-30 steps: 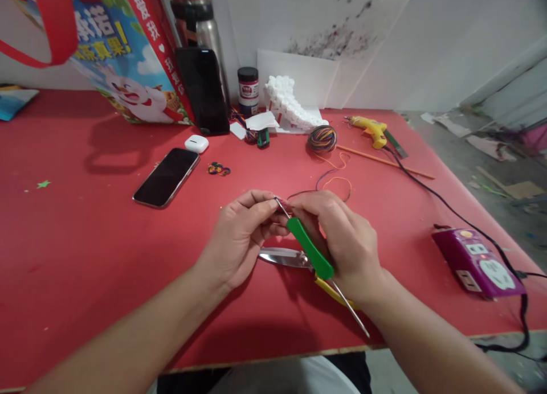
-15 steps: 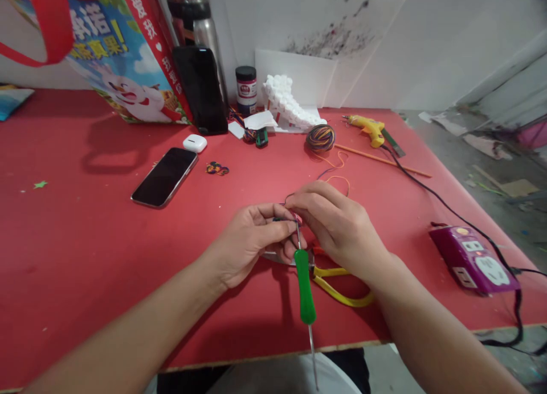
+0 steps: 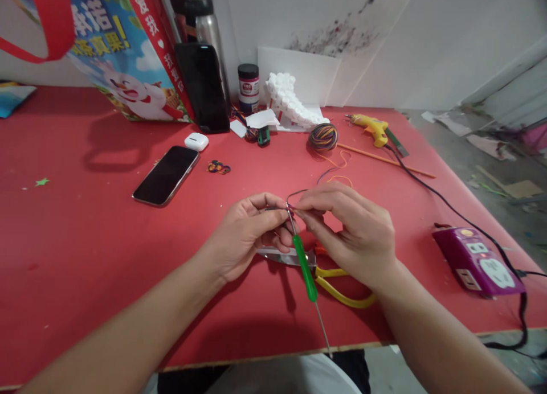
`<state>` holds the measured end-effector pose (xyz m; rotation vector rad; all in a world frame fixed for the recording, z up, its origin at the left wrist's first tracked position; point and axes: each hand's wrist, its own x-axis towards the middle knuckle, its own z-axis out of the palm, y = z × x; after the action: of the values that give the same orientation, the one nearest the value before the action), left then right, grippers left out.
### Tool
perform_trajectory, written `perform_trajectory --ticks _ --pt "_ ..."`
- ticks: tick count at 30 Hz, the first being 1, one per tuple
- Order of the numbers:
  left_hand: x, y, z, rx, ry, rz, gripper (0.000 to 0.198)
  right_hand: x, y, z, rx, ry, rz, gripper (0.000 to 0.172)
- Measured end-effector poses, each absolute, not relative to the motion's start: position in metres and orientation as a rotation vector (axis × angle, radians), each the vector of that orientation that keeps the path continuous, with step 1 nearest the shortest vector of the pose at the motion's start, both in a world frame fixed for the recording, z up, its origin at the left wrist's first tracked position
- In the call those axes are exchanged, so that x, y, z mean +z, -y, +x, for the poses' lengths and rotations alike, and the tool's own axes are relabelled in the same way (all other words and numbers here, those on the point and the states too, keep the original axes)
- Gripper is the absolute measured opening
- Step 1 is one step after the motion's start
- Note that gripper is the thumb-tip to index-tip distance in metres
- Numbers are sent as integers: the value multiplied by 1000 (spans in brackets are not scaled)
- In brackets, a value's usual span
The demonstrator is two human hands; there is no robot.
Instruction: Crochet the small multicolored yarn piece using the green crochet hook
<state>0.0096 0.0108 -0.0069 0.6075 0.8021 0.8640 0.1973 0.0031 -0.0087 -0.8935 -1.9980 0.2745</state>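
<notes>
My left hand is closed, thumb and forefinger pinching a small dark piece of yarn work. A crochet hook with a green handle stands with its upper tip in the yarn at those fingertips, its thin far shaft pointing toward the table's front edge. Just to the right, my right hand pinches the multicoloured yarn close to the hook's tip; its grip on the strand is partly hidden. Beneath the hands lie scissors with yellow handles, their blades partly covered.
A yarn ball sits farther back, beside an orange stick and a yellow glue gun. At right is a purple power socket with cables. A phone and a small crocheted piece lie left.
My right hand has shifted slightly right and pinches the yarn beside the hook. The hook's handle has tilted, its lower end swinging right and upward, and more of the scissor blades shows.
</notes>
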Motion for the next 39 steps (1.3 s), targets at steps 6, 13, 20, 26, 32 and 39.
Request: perform_trajectory --ticks 6,13,20,26,32,39 --pt "-7 -11 9 853 -809 595 24 -11 -1 196 349 1969 -828 22" --pt "-5 -12 9 910 -792 568 21 -12 -5 201 249 2067 -787 27" --pt "-5 -15 4 967 -805 572 20 -10 -6 200 -10 2333 -735 38" --pt "-7 -14 6 1099 -869 692 19 -16 -2 192 -162 2255 -765 32" --pt "-7 -13 9 1159 -916 823 20 -15 2 188 -139 2161 -790 28" --pt "-9 -15 6 1239 -997 984 17 -15 2 187 86 2116 -743 28"
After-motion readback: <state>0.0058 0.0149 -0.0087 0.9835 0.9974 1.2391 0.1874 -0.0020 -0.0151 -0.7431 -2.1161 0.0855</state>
